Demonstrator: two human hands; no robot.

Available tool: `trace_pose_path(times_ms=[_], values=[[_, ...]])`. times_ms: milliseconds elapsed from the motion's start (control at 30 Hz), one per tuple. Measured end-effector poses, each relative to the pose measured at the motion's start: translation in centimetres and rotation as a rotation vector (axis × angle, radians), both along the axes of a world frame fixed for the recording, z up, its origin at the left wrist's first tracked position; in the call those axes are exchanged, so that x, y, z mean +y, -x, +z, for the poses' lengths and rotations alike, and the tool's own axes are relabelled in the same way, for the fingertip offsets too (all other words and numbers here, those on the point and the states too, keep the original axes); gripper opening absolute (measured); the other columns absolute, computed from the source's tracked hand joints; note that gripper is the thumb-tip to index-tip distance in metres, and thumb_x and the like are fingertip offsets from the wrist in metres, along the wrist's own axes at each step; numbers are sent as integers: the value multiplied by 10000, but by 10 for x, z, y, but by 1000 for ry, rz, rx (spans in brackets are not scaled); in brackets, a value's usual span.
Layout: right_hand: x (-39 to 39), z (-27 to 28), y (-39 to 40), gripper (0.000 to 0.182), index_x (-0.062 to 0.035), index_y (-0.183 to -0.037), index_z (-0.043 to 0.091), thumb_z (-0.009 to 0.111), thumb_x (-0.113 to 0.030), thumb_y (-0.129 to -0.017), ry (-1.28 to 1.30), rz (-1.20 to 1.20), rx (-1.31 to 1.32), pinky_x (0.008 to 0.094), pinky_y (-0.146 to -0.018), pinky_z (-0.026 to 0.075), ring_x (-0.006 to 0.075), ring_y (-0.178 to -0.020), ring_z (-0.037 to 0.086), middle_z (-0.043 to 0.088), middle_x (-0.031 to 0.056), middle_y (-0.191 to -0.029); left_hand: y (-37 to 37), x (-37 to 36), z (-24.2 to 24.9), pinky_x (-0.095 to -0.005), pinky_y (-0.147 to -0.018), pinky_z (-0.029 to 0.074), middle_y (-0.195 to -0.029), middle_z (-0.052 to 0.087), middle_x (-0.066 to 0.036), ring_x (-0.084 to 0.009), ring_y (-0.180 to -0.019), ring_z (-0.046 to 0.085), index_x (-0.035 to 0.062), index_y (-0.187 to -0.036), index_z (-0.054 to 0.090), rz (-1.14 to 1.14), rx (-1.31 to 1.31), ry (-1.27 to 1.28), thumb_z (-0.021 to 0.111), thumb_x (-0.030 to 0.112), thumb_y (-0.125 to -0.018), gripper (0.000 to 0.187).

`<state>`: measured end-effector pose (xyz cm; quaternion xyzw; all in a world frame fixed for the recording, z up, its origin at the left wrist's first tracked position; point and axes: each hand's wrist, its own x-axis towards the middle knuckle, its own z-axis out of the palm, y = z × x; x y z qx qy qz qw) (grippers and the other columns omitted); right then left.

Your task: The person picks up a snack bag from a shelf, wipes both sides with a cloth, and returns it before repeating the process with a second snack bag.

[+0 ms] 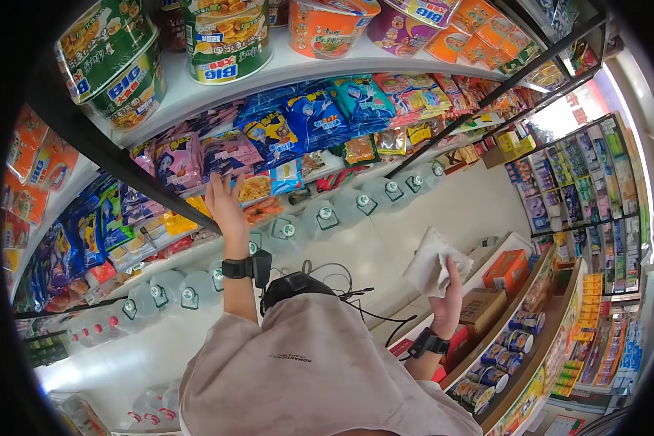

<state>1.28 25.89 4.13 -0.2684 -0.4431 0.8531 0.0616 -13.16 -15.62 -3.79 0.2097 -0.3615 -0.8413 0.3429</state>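
With fingers loosely spread, the left hand point(227, 206) is best light on the packet point(229, 151); the right hand point(449, 296) grips the cloth point(424, 263), best folded flat.

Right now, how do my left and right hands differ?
Your left hand looks empty, with fingers spread; your right hand grips a crumpled white cloth.
The left hand is up at a purple snack pouch on the shelf, while the right hand is out to the side, near a brown cardboard box.
Both wrists wear black devices.
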Motion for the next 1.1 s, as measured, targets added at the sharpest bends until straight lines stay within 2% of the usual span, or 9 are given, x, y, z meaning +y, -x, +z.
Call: trace_pose_path(times_ms=[333, 533, 700, 767, 833, 900, 1000, 1033, 1100], values=[[7, -8, -3, 296, -89, -1248, 599, 624, -230, -989, 27, 37, -47, 323, -863, 551, 143, -1027, 664, 677, 7, -1146, -14, 22, 13, -348, -961, 488, -1038, 577, -72, -258, -1171, 607, -5, -1000, 541, 25, -36, 110, 529, 299, -1045, 308], [-10, -14, 5, 320, -68, -1256, 597, 605, -258, -999, 54, 119, -37, 320, -898, 540, 152, -1043, 661, 675, 32, -1173, -31, 66, 29, -243, -786, 441, -895, 544, 14, -84, -876, 530, 17, -964, 601, -144, -130, 545, 530, 282, -1050, 287], [-25, -25, 10, 341, -86, -1213, 614, 566, -363, -1019, 135, 209, 12, 331, -875, 547, 154, -998, 670, 684, 23, -1115, -49, 139, 48, -208, -718, 379, -857, 514, 52, -42, -807, 450, 24, -936, 599, -662, -4, 537, 517, 244, -1056, 264], [-45, -10, 12, 352, -96, -1195, 617, 576, -392, -1010, 172, 84, 25, 319, -812, 559, 133, -926, 678, 686, 11, -1056, -69, 163, 67, -204, -709, 369, -852, 506, 58, -32, -800, 428, 23, -935, 599, -867, 7, 628, 516, 238, -1057, 261], [-48, -2, 3, 348, -95, -1189, 616, 622, -379, -989, 128, 168, 45, 281, -734, 553, 105, -849, 669, 678, 0, -982, -86, 183, 72, -207, -716, 375, -862, 516, 45, -40, -811, 437, 21, -919, 597, -1027, 7, 672, 512, 237, -1057, 270], [-47, 14, -4, 398, -82, -1264, 578, 653, -348, -977, -1, 169, 61, 259, -738, 537, 90, -889, 645, 662, -2, -1064, -88, 191, 63, -216, -740, 398, -885, 546, 13, -65, -841, 477, 18, -888, 592, -1110, -33, 668, 505, 242, -1056, 294], [-37, 24, -15, 466, -61, -1335, 545, 696, -285, -956, -56, 165, 126, 242, -745, 518, 62, -907, 614, 650, -4, -1127, -67, 194, 53, -263, -914, 433, -1107, 636, -89, -138, -1037, 571, -16, -1102, 630, -1074, 47, 552, 493, 334, -1051, 379], [-33, 26, -19, 448, -58, -1319, 564, 696, -285, -956, -73, 162, 143, 243, -747, 515, 61, -899, 611, 656, -2, -1115, -63, 187, 53, -325, -1060, 391, -1339, 574, -164, -217, -1232, 547, -31, -1378, 498, -1192, 155, 487, 494, 408, -1033, 558], [-25, 25, -28, 401, -44, -1270, 605, 698, -272, -954, -180, 222, 143, 246, -749, 507, 62, -881, 605, 669, 2, -1073, -62, 186, 66, -328, -1060, 396, -1367, 553, -157, -214, -1242, 546, -21, -1440, 416, -1313, 165, 301, 513, 409, -1023, 607]])
